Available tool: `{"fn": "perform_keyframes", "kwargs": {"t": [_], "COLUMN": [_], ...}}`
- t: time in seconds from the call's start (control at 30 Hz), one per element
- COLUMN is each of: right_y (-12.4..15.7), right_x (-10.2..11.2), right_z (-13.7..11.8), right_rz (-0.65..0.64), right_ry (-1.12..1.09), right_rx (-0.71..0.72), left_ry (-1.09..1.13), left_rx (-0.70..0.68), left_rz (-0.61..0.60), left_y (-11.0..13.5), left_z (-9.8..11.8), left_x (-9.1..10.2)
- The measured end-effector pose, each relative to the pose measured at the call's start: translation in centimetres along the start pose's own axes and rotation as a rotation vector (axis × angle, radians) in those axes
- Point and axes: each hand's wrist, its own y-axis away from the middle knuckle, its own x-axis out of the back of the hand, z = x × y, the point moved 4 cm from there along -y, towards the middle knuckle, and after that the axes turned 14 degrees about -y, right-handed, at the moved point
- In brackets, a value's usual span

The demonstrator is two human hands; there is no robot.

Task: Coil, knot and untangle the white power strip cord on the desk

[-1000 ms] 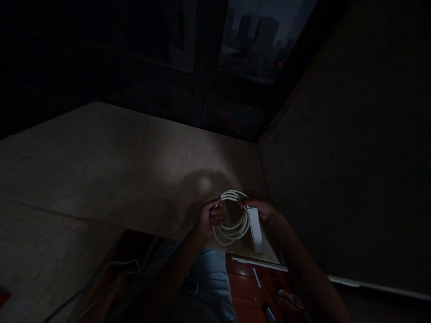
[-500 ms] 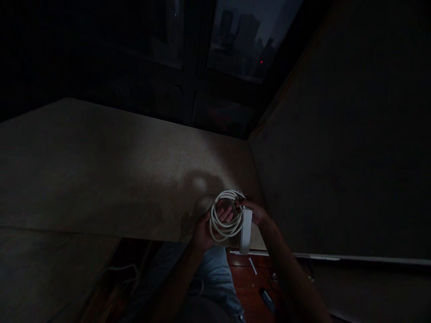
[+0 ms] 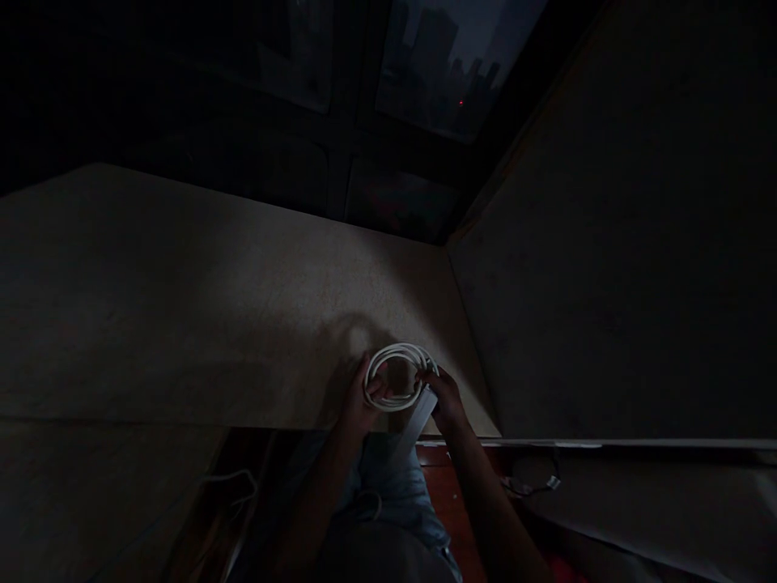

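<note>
The room is dim. A coiled white cable [image 3: 397,355] is held over the near edge of a flat board [image 3: 182,308]. My left hand [image 3: 358,401] grips the coil's left side, fingers wrapped round the loops. My right hand [image 3: 446,397] is closed on the coil's right side, where a white power strip [image 3: 414,423] hangs at a slant from it. Both hands touch the same bundle.
An upright panel [image 3: 607,283] rises on the right, meeting the board at a corner. Dark windows [image 3: 449,73] with a city skyline lie behind. Below are my jeans [image 3: 388,494], a reddish floor, a loose white cord [image 3: 234,482] at left and small clutter [image 3: 534,484] at right.
The coil has tilted flatter and shifted slightly left and down. The power strip swung from near upright to a slant. My left fingers moved from inside the loop onto its left edge.
</note>
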Motion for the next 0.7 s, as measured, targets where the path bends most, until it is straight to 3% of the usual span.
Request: {"fn": "perform_keyframes", "kwargs": {"t": [0.23, 0.47, 0.7], "right_y": [-0.1, -0.5, -0.4], "right_x": [-1.5, -1.0, 0.8], "right_z": [-0.4, -0.9, -0.5], "right_rz": [-0.036, -0.026, 0.022], "right_ry": [0.031, 0.042, -0.032], "right_rx": [0.039, 0.057, -0.001], "left_ry": [0.054, 0.109, -0.005], "left_rx": [0.005, -0.015, 0.012], "left_rz": [0.141, -0.002, -0.018], "left_y": [-0.7, -0.7, -1.8], "left_z": [0.3, 1.5, 1.3], "left_x": [1.3, -0.9, -2.4]}}
